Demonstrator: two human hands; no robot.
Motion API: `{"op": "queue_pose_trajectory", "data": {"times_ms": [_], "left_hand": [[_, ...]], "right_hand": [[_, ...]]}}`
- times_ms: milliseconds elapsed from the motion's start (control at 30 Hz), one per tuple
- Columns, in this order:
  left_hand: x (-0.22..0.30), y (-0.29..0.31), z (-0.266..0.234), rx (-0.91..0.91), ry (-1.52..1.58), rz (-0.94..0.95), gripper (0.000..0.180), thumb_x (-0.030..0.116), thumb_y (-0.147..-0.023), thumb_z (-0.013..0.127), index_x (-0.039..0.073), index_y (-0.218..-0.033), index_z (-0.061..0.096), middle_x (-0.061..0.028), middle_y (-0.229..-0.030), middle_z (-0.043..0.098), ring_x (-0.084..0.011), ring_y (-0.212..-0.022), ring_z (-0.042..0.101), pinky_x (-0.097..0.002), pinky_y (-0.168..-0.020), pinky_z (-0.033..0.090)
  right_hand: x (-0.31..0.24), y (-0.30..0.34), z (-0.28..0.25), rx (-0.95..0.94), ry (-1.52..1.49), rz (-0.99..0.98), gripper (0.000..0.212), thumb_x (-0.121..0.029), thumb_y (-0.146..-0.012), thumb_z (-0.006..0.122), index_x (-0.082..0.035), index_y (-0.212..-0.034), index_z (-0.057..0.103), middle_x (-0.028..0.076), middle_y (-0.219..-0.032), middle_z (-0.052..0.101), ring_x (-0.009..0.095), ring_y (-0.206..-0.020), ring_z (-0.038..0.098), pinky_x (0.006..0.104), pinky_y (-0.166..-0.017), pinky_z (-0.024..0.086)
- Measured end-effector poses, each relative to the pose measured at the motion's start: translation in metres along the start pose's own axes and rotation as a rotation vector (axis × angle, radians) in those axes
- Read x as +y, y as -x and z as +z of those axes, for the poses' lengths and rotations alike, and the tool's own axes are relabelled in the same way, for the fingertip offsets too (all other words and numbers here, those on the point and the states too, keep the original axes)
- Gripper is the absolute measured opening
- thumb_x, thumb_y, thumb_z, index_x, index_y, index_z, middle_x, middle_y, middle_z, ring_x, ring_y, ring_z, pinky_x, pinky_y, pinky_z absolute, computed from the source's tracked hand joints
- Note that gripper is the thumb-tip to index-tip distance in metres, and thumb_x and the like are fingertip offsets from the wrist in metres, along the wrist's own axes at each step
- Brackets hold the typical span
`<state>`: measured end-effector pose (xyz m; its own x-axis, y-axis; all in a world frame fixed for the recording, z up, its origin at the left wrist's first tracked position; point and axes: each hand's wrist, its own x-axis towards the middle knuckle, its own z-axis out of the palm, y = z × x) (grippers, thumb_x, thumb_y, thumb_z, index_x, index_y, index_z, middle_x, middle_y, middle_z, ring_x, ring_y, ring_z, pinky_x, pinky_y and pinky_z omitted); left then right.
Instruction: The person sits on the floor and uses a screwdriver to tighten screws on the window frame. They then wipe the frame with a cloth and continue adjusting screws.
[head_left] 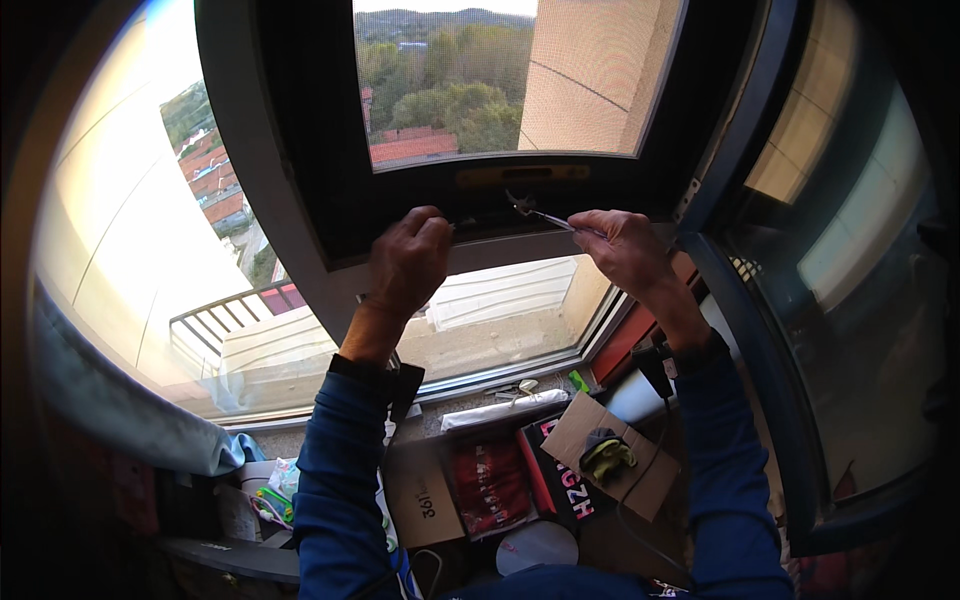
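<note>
Both hands are raised at the lower rail of a dark window frame (330, 215) with a mesh screen (450, 85). My right hand (628, 250) pinches a thin metal rod-shaped tool (553, 219), which points left along the dark rail. By its tip is a small greyish piece (521, 204); whether the two are joined is unclear. My left hand (412, 255) is closed in front of the rail's left part, knuckles up. Something small and pale shows beside its fingers, too dim to name. A yellowish strip (520, 175) lies along the rail just above.
An open glass sash (830, 270) swings in on the right. Below are a sill with a white bar-shaped object (503, 409), a brown box (422, 495), a red package (492, 485), and cardboard (640, 470) bearing a dark-and-yellow glove (606, 456). A black cable hangs beside my right arm.
</note>
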<state>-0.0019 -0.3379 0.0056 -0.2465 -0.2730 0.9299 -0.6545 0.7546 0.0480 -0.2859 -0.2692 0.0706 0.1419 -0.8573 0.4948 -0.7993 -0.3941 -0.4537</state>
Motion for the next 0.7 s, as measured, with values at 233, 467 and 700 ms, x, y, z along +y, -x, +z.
{"op": "queue_pose_trajectory", "data": {"times_ms": [233,467,700], "left_hand": [[-0.001,0.002,0.001,-0.004,-0.007,0.008,0.008,0.007,-0.087,0.068,0.007,-0.081,0.062,-0.0084,-0.091,0.068,-0.0279,-0.069,0.068,-0.0366,-0.058,0.056],[0.002,0.001,0.000,-0.014,-0.012,0.001,0.008,0.007,-0.087,0.068,0.006,-0.081,0.063,-0.0087,-0.093,0.068,-0.0281,-0.070,0.068,-0.0366,-0.059,0.056],[-0.001,0.005,0.001,-0.041,-0.027,0.012,0.007,0.007,-0.088,0.071,0.004,-0.085,0.064,-0.0083,-0.095,0.068,-0.0271,-0.073,0.070,-0.0340,-0.059,0.057]], "right_hand": [[-0.001,-0.014,0.006,-0.030,0.044,0.014,0.025,-0.016,-0.087,0.063,-0.005,-0.106,0.074,0.018,-0.097,0.072,0.034,-0.089,0.072,0.0391,-0.080,0.057],[-0.015,-0.023,0.006,-0.077,0.182,0.056,0.024,-0.019,-0.088,0.060,-0.007,-0.103,0.075,0.015,-0.101,0.073,0.033,-0.096,0.070,0.0415,-0.089,0.055],[-0.038,-0.032,0.023,-0.103,0.520,0.032,0.013,-0.013,-0.085,0.064,-0.009,-0.090,0.075,0.013,-0.092,0.074,0.031,-0.092,0.072,0.0411,-0.081,0.059]]}}
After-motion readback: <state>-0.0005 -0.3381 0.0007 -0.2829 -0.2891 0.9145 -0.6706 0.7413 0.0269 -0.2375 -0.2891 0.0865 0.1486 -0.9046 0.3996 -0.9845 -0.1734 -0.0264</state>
